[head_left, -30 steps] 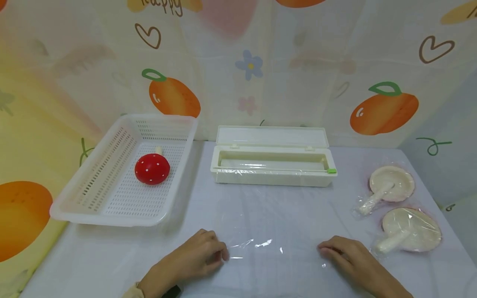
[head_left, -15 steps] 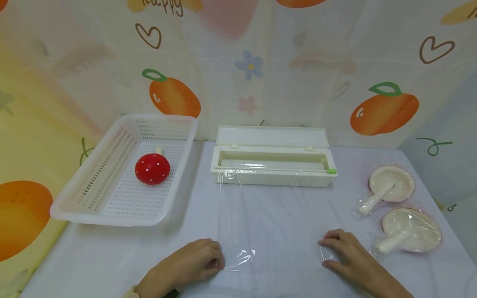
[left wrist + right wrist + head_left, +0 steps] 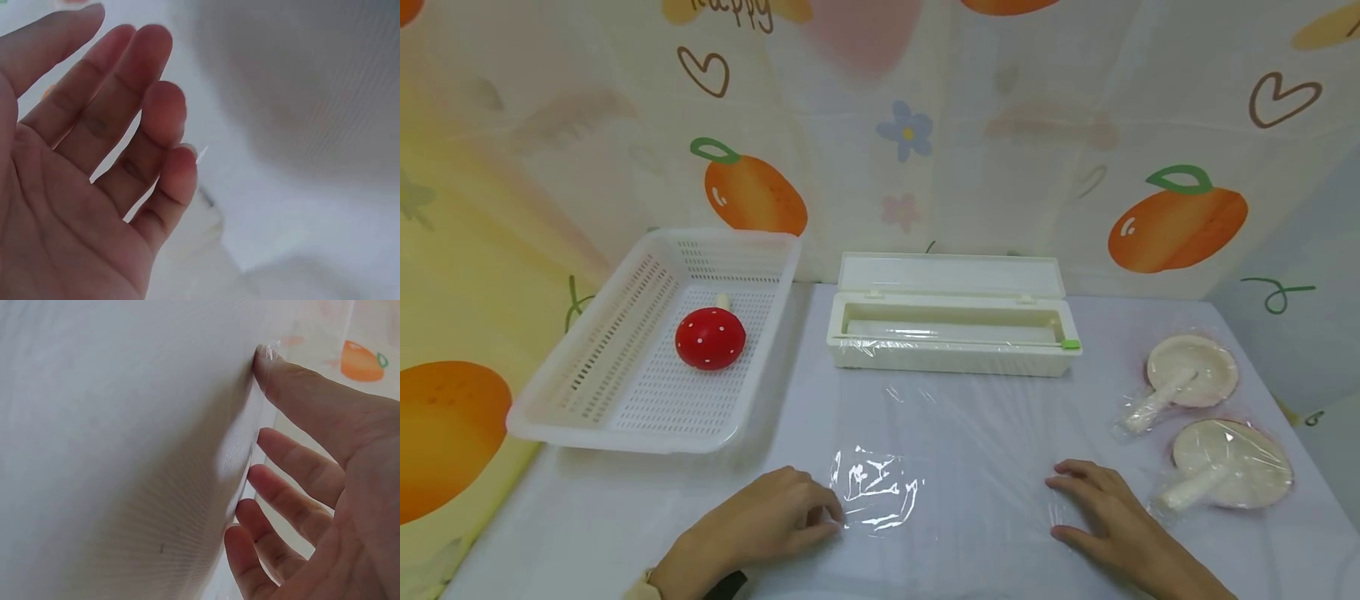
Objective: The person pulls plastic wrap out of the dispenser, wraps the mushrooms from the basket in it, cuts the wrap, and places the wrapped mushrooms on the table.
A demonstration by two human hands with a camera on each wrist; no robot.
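A sheet of clear cling film stretches over the white table from the front of a cream dispenser box with its lid up. At the sheet's near left corner, beside bright crinkles, is my left hand; its fingers are loosely bent, and the left wrist view shows the palm holding nothing. My right hand is at the near right corner, thumb and fingers spread apart. In the right wrist view its fingertips touch the white surface, and a shiny bit of film lies at the thumb.
At the left stands a white perforated basket with a red, white-dotted toy mushroom in it. Two film-wrapped toy mushrooms, a smaller one and a larger one, lie at the right. A printed curtain hangs behind the table.
My left hand has loosened and shifted slightly left, off the film's corner, which now lies crinkled. My right hand's thumb and fingers have spread apart. Box, basket and mushrooms stay put.
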